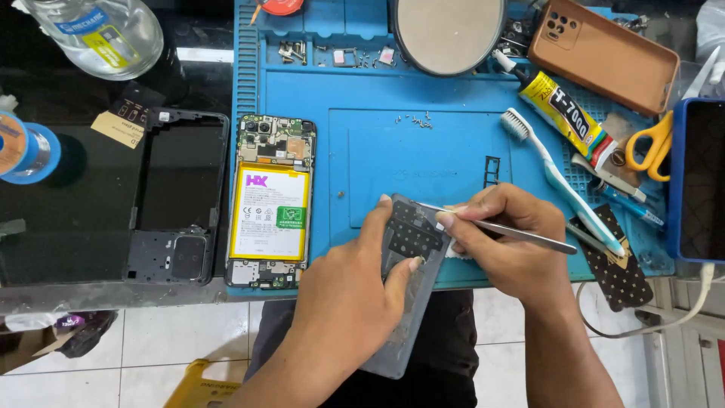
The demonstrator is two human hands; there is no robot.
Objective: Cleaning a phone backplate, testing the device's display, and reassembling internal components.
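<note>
Under the left hand (355,291), grey back panel (404,287) clamped at the mat's (362,151) near edge; right hand (506,242) pinched shut on tweezers (498,227), tip at the panel's top; left of both, opened phone (270,202) with battery bared, frame (177,196) beyond; loose screws (414,119) out, reassembly seemingly undone.

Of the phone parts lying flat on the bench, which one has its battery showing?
The opened phone at the blue mat's left edge: a yellow-bordered white battery fills its middle. The black frame beside it is hollow, and the brown case shows only its back.
</note>
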